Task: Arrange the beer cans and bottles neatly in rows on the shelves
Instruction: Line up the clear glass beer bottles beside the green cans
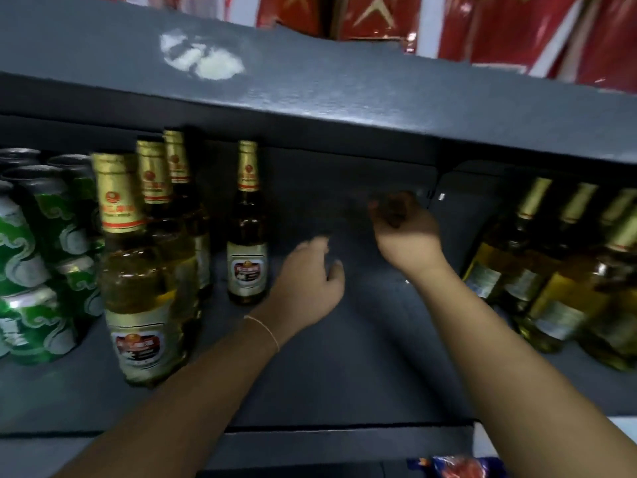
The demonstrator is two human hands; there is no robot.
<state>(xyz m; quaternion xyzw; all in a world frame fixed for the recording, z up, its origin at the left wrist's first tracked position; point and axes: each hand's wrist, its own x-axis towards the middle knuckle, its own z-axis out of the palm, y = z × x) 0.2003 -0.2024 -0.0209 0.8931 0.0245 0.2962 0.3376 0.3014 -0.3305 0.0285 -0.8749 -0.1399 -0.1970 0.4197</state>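
Left hand (312, 270) empty, fingers loose, beside lone bottle (247, 236) we judge next for aligning | right hand (403, 229) curled, contents blurred; we cannot tell | shelf (344, 357) middle bare; cans (38, 253) left

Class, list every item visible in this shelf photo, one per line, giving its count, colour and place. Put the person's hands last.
Green cans: several, stacked, far left of the shelf.
Brown bottles: four, gold foil necks; three in a row at left, one apart beside them.
Yellow bottles: at least four, gold necks, right end.
Shelf: dark grey, bare in the middle.
Red packaging: above the upper shelf.
Left hand: empty, near the lone bottle.
Right hand: blurred, mid-shelf.
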